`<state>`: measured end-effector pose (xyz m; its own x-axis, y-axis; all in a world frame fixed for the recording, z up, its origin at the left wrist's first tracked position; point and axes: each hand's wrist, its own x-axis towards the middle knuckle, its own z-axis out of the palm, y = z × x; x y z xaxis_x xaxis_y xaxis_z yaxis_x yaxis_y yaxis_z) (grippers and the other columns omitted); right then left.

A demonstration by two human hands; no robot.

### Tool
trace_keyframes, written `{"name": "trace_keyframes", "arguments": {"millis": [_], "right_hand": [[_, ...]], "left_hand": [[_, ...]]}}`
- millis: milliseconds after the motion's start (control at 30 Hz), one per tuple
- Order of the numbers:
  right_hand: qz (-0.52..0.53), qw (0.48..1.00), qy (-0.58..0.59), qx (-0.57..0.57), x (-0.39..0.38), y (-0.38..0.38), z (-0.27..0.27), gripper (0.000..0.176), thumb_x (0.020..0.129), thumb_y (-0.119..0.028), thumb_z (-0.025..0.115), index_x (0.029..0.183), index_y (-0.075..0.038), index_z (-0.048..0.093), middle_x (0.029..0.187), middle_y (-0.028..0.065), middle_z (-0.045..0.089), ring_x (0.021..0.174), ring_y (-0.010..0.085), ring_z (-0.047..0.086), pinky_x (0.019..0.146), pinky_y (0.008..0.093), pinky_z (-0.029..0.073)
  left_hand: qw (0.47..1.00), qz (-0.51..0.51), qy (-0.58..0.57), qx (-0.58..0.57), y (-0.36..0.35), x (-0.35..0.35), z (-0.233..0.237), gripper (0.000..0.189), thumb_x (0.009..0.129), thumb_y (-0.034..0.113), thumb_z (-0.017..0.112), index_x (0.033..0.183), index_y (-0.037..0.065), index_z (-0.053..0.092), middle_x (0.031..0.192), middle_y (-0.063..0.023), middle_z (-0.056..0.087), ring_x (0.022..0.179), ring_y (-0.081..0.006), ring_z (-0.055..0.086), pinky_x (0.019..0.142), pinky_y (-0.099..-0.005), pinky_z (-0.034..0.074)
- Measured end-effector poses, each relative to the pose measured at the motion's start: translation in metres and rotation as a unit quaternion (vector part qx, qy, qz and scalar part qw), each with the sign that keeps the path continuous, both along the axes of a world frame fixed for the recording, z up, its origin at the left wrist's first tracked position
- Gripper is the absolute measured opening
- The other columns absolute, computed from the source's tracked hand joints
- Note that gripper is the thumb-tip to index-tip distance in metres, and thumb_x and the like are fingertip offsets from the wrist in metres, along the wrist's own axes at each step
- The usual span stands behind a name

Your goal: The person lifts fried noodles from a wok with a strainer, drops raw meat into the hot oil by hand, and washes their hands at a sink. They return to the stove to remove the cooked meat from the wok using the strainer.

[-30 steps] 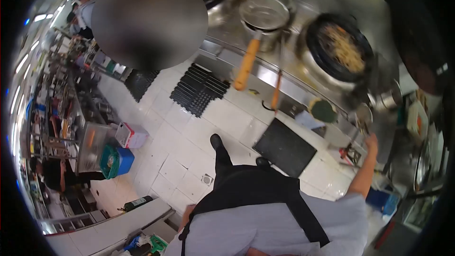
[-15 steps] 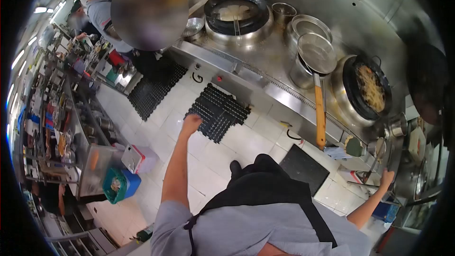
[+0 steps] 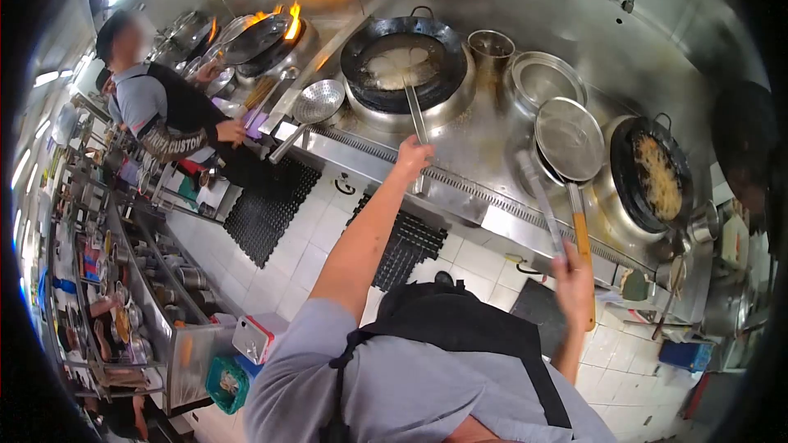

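Note:
My left hand (image 3: 415,154) is closed round the metal handle (image 3: 414,111) of a utensil that reaches into the middle wok (image 3: 382,100), where pale food sits in liquid. Blurred by motion, my right hand (image 3: 573,283) grips a long metal utensil (image 3: 542,197) pointing up towards the stove. Beside it, a round mesh strainer (image 3: 568,138) with a wooden handle rests over a pot. The right wok (image 3: 625,176) holds golden food in bubbling oil.
A perforated ladle (image 3: 318,102) lies left of the middle wok. Flames rise round a far-left wok (image 3: 261,43), with a co-worker (image 3: 168,102) standing before it. Stacked bowls (image 3: 546,74) stand behind the strainer. Black mats (image 3: 410,246) lie on the floor beside the stove's front edge.
My left hand has moved up to the middle wok's utensil and closed on its handle. My right hand has come in from the far right with a metal utensil. The view has shifted.

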<state>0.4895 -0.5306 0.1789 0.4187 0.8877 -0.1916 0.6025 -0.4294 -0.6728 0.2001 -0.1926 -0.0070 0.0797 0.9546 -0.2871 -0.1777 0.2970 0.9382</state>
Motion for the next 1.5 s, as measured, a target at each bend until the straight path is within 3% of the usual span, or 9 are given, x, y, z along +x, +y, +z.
{"name": "trace_keyframes", "arguments": {"millis": [67,233,300,433,633,733,967,1200,1500], "right_hand": [[0.038,0.996,-0.069,0.037,-0.019,0.029,-0.062,0.043,0.089,-0.017,0.061,0.129,-0.001,0.058,0.084,0.0227,0.069,0.077,0.0357,0.069,0.071,0.0442,0.051],[-0.006,0.98,-0.175,-0.094,-0.028,0.073,-0.171,0.04,0.086,-0.021,0.062,0.123,-0.006,0.062,0.089,0.025,0.068,0.087,0.0414,0.066,0.079,0.0488,0.051],[-0.015,0.978,-0.174,-0.119,-0.03,0.078,-0.184,0.04,0.084,-0.022,0.064,0.121,-0.008,0.062,0.095,0.025,0.067,0.093,0.0416,0.065,0.082,0.0492,0.051],[-0.066,0.982,-0.161,-0.068,-0.075,0.088,-0.156,0.042,0.085,-0.022,0.063,0.122,-0.004,0.061,0.091,0.0244,0.068,0.089,0.0427,0.065,0.083,0.0486,0.05],[-0.099,0.984,-0.146,-0.009,-0.146,0.104,-0.153,0.041,0.084,-0.025,0.064,0.116,0.001,0.063,0.085,0.0271,0.064,0.079,0.0409,0.064,0.071,0.0437,0.048],[-0.132,0.984,-0.116,-0.007,-0.187,0.105,-0.134,0.041,0.085,-0.022,0.064,0.118,0.002,0.063,0.084,0.0228,0.067,0.078,0.034,0.066,0.079,0.0405,0.049],[-0.229,0.973,0.01,-0.024,-0.238,0.094,-0.104,0.034,0.086,-0.012,0.062,0.117,0.002,0.064,0.066,0.0021,0.058,0.062,0.0103,0.054,0.057,0.0301,0.043],[-0.204,0.978,-0.037,-0.026,-0.235,0.122,-0.094,0.042,0.083,-0.021,0.065,0.12,-0.003,0.064,0.076,0.0157,0.064,0.07,0.0223,0.062,0.068,0.036,0.048],[0.006,0.977,-0.201,0.064,-0.257,0.316,0.003,0.038,0.081,-0.024,0.065,0.112,-0.003,0.065,0.094,0.0245,0.067,0.093,0.0421,0.063,0.082,0.0489,0.049]], "left_hand": [[0.987,-0.008,-0.157,-0.04,0.022,-0.001,0.007,0.07,0.075,0.009,0.075,0.133,-0.002,0.038,0.094,-0.014,0.065,0.078,-0.0252,0.065,0.071,-0.0443,0.052],[0.985,-0.074,0.139,0.071,0.086,-0.05,0.076,0.068,0.068,0.0,0.076,0.123,0.0,0.035,0.096,-0.0215,0.064,0.064,-0.0282,0.067,0.049,-0.0452,0.051],[0.774,0.023,0.523,0.357,0.114,-0.093,0.087,0.058,0.069,0.001,0.072,0.118,-0.005,0.042,0.105,-0.0322,0.057,0.076,-0.0417,0.067,0.067,-0.0501,0.057],[0.634,-0.085,0.659,0.395,0.189,-0.192,0.099,0.024,0.077,0.002,0.063,0.099,-0.005,0.058,0.091,-0.0292,0.063,0.086,-0.0437,0.066,0.077,-0.0467,0.055],[0.648,-0.122,0.552,0.511,0.271,-0.293,0.097,0.017,0.083,-0.001,0.048,0.094,-0.005,0.06,0.073,-0.0217,0.063,0.071,-0.039,0.067,0.063,-0.0478,0.055],[0.847,-0.291,0.419,0.149,0.277,-0.307,0.13,0.01,0.081,-0.001,0.052,0.078,-0.007,0.06,0.069,-0.0197,0.064,0.052,-0.0284,0.062,0.048,-0.0408,0.052],[0.876,-0.444,0.179,-0.054,0.29,-0.318,0.109,0.006,0.088,-0.001,0.051,0.086,-0.004,0.054,0.065,-0.0095,0.057,0.046,-0.0079,0.048,0.036,-0.0213,0.037],[0.902,-0.356,-0.158,-0.184,0.261,-0.314,0.07,0.008,0.093,-0.003,0.049,0.101,-0.003,0.051,0.082,-0.0118,0.06,0.051,-0.0049,0.044,0.038,-0.0175,0.035],[0.948,-0.312,-0.053,-0.042,0.21,-0.33,0.094,0.017,0.089,-0.002,0.048,0.106,-0.003,0.052,0.074,-0.0077,0.058,0.046,-0.0053,0.042,0.036,-0.0202,0.034]]}}
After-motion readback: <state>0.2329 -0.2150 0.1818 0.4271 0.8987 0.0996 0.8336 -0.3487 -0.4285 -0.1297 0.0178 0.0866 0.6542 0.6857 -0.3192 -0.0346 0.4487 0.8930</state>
